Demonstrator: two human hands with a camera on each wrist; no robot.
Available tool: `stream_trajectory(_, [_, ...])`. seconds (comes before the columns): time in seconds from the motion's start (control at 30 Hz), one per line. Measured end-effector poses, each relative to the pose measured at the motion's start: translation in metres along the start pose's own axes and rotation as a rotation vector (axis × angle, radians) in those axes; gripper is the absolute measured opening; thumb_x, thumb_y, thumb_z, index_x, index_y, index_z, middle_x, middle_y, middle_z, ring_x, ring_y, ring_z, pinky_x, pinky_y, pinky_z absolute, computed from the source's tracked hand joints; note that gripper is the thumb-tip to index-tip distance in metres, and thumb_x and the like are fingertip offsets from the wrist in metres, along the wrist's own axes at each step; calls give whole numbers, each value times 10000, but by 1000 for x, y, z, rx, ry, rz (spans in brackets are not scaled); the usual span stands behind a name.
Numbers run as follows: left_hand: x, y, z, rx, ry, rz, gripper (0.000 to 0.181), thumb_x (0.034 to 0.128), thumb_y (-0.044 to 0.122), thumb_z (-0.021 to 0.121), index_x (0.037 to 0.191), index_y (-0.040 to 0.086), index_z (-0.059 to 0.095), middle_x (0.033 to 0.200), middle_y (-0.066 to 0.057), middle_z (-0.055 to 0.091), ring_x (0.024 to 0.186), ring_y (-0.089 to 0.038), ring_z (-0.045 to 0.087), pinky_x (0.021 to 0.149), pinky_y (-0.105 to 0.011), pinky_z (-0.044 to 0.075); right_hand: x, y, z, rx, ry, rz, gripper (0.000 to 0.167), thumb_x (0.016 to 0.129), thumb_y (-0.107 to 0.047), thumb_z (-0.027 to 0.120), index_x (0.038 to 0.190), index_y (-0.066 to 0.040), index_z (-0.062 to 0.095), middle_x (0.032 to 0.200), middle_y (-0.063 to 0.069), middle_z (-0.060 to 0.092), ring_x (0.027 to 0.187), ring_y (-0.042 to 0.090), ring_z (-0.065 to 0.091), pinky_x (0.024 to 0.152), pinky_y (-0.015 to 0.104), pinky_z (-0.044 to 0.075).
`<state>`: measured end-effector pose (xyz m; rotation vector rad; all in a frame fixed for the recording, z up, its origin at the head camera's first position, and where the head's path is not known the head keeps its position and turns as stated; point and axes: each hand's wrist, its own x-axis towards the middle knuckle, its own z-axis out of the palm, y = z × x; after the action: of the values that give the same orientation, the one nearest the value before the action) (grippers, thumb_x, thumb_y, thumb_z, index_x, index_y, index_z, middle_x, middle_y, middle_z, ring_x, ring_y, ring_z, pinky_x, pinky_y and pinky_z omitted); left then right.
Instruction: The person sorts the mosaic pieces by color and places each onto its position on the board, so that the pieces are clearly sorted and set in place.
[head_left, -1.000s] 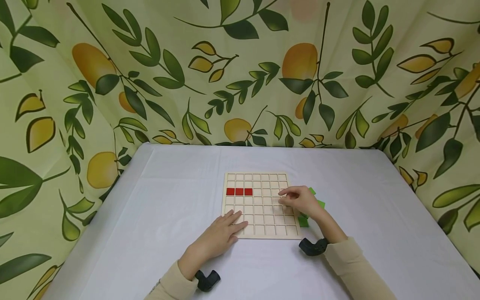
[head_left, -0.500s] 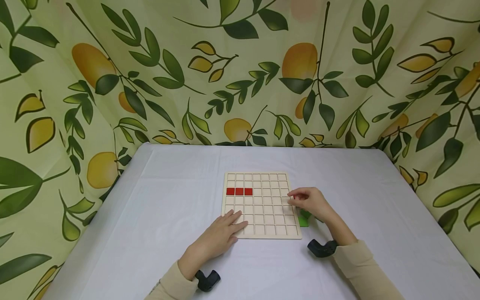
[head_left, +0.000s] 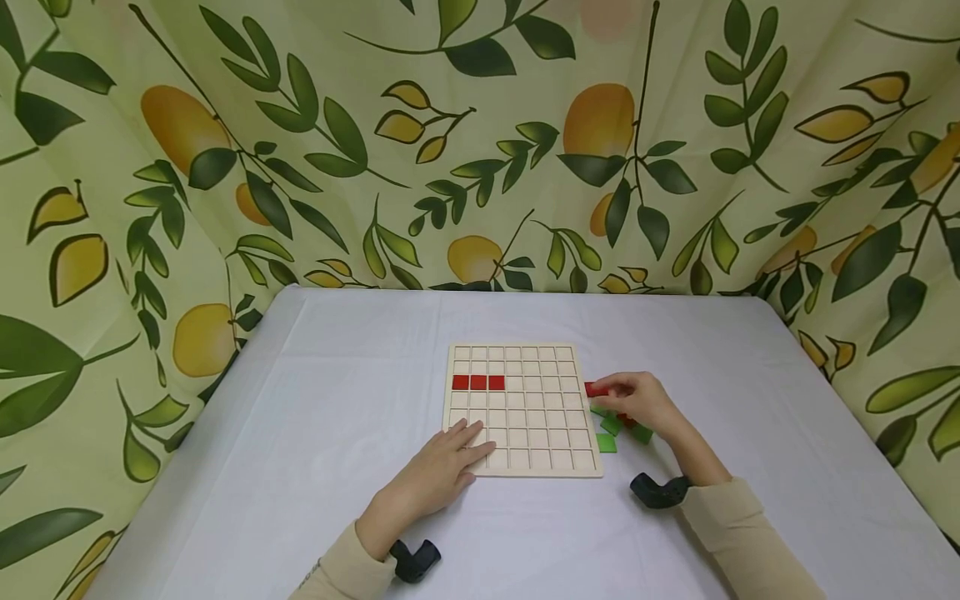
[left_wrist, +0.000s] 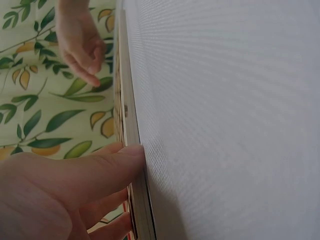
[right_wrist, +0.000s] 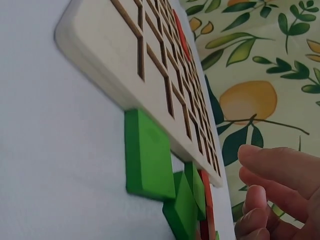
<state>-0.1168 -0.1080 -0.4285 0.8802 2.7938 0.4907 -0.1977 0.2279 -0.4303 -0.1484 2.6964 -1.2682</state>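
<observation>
A pale wooden grid board (head_left: 537, 437) has three red tiles (head_left: 478, 382) side by side in one row at its left. My left hand (head_left: 429, 473) rests on the board's near left corner, fingers spread and straight; in the left wrist view the thumb of that hand (left_wrist: 75, 185) touches the board's side edge. Beyond the right edge, my right hand (head_left: 637, 402) hovers over loose tiles, fingertips by a red tile (head_left: 592, 389). In the right wrist view, the right hand (right_wrist: 280, 185) has bent fingers, with no tile visible between them.
Several green tiles (head_left: 607, 443) lie along the board's right edge, some overlapping, with red showing among them; my right hand partly hides the pile. A white cloth (head_left: 360, 358) covers the table. Behind it hangs a curtain (head_left: 480, 167) with a fruit and leaf print.
My right hand has moved right, from above the board to the loose tiles beside it, uncovering more green and red ones. The left hand stays in place.
</observation>
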Motion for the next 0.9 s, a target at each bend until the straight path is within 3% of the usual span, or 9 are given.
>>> stream_trajectory(0.43, [1,0,1,0,-2,-4,448,941,170,593,1384,165,530,1544,-122,398,1450,-348,351,1139,-550,365,3,13,-9,-91,22,-11,273,827,-101,731,1061,33,695,697,21,524,658,106,447,526,187,371])
stream_trajectory(0.9, [-1,1,0,-2,1,4,444,942,148,588,1383,149,532,1539,-129,404,1444,-356,358,1137,-548,368,10,21,-17,-132,-31,-15,293,833,-68,707,1099,52,678,671,15,498,652,137,444,536,192,350])
